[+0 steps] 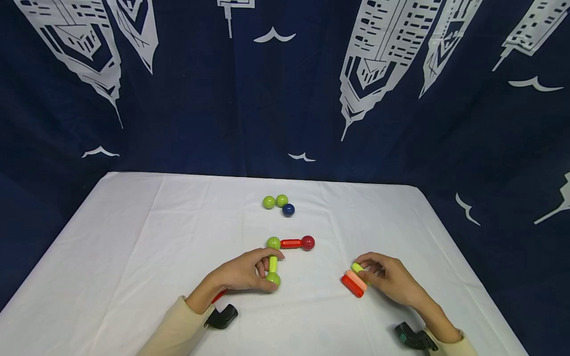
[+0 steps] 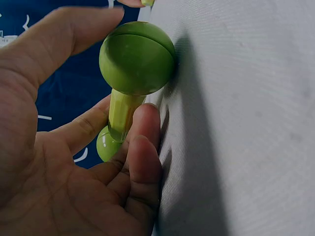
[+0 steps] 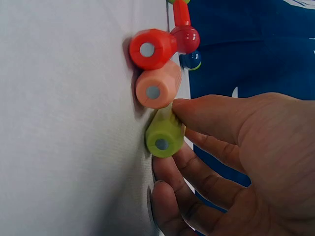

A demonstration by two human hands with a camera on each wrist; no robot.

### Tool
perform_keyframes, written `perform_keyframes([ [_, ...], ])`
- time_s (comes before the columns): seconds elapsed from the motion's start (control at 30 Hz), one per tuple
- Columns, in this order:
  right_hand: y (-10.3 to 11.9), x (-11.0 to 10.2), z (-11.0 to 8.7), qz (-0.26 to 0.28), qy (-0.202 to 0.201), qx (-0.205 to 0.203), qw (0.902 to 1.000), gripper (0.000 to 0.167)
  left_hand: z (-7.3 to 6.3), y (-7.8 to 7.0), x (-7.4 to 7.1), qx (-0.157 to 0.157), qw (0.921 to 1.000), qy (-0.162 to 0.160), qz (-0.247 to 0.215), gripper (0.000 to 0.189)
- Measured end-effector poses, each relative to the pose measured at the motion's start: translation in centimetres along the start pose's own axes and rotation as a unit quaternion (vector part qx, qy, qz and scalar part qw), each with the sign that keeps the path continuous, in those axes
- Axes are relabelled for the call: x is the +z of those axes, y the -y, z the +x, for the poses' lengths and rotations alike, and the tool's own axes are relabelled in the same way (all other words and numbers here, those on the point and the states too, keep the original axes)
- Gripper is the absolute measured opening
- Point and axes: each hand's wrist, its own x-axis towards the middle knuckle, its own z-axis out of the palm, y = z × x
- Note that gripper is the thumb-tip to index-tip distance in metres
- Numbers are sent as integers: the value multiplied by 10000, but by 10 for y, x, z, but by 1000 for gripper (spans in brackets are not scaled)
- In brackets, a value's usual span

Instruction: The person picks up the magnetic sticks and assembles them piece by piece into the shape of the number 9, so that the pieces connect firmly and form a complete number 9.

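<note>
- Gripping the green rod in the left hand, with thumb at the near green ball, index finger stretched across toward the far green ball and other fingers curled in alongside.
- Spanning the gap between those two green balls with that rod, one ball at each end.
- Leading off rightward from the far green ball: a red rod, capped by a dark red ball, so forming a corner on the white tabletop.
- Pinching a lime rod in the right hand, thumb on one side, fingers on the other; showing a grey disc on the rod's end in the right wrist view.
- Lying just beside the lime rod: a peach rod, then a bright red rod, side by side and slanted alike.
- Toward the far edge: two loose green balls, with a blue ball close by the right-hand one.
- Peeking from under the left wrist: a red piece, mostly hidden, full shape impossible to tell.
- Hanging beyond the tabletop: a dark blue cloth printed with white buildings.
</note>
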Motion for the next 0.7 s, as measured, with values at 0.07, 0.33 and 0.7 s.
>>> perform_keyframes([
  [0.07,0,1,2,-66,-49,-47,10000,22,0,0,0,14,10000,39,38,61],
  [0.33,4,8,14,-133,-45,-207,9997,22,-1,1,1,159,9998,84,84,57],
  [0.7,27,11,33,-83,-33,-488,9988,24,2,4,1,150,9999,43,33,57],
])
